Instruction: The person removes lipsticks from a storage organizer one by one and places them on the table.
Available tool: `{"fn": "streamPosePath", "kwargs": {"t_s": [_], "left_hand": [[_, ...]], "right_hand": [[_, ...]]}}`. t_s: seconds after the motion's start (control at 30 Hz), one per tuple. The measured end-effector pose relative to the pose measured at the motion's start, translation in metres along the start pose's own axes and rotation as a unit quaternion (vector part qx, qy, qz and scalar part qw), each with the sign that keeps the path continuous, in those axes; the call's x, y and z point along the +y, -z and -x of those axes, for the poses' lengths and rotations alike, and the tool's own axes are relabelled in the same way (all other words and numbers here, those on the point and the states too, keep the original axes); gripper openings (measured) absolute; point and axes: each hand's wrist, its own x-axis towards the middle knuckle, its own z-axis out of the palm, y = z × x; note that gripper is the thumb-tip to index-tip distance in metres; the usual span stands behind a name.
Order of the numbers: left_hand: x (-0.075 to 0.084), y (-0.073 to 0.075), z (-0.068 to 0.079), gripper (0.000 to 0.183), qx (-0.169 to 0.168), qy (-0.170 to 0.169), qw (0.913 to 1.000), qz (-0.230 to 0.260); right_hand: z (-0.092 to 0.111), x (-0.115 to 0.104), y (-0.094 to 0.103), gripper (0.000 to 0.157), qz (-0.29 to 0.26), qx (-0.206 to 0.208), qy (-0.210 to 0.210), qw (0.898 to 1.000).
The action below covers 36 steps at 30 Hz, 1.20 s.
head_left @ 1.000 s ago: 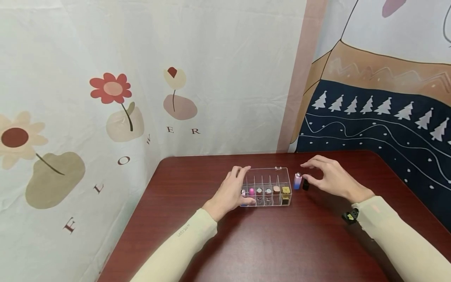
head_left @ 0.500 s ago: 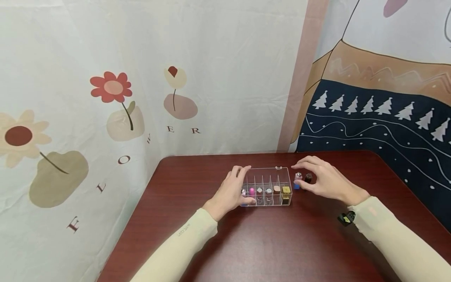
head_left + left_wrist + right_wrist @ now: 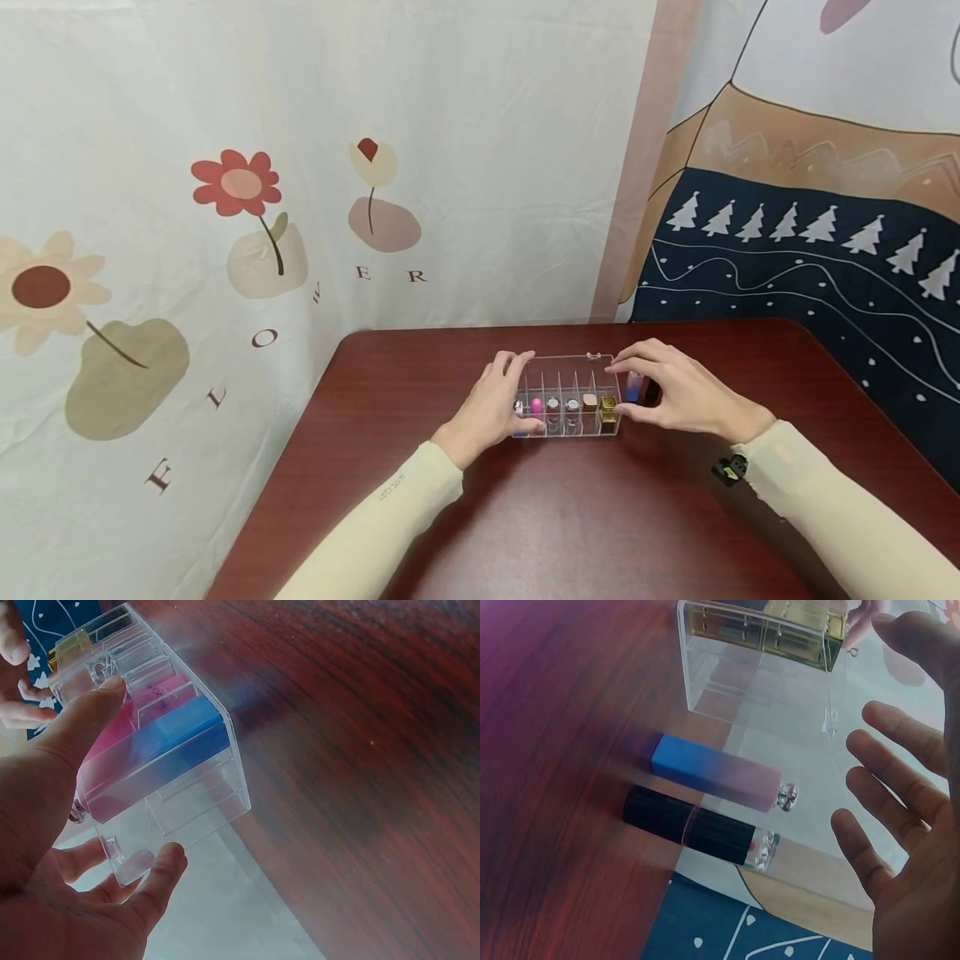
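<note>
A clear divided lipstick box (image 3: 558, 385) stands on the table with several lipsticks upright in its front row. Among them are a bright pink one (image 3: 536, 407) and a gold-capped one (image 3: 608, 408) at the right end. My left hand (image 3: 491, 408) holds the box's left end, thumb in front and fingers behind; a blue-and-pink lipstick (image 3: 172, 742) sits in that end slot. At the box's right end, my right hand (image 3: 690, 396) is spread around the corner, holding nothing. Beside it stand a blue-to-pink lipstick (image 3: 716, 772) and a black lipstick (image 3: 697, 827).
The dark red wooden table (image 3: 480, 533) has a back edge close behind the box. A white flower-print cloth (image 3: 480, 167) hangs behind it, and a dark blue tree-print cloth (image 3: 750, 275) hangs at the right.
My right hand has moved left, from over the two standing lipsticks to the box's right end, without carrying anything. The left hand has stayed on the box.
</note>
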Motion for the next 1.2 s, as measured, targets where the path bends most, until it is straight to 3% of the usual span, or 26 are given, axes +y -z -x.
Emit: {"fn": "streamPosePath", "kwargs": {"t_s": [0.37,0.7,1.2], "left_hand": [[0.001,0.000,0.000,0.124,0.001,-0.002,1.0000,0.002],[0.002,0.002,0.000,0.124,0.004,-0.005,1.0000,0.000],[0.003,0.002,0.001,0.124,0.004,-0.004,1.0000,-0.007]], "right_hand": [[-0.002,-0.003,-0.009,0.049,0.002,-0.023,0.030,0.999],[-0.003,-0.004,-0.014,0.037,0.015,-0.016,0.053,0.998],[-0.002,-0.005,-0.021,0.030,0.020,-0.028,0.041,0.999]]}}
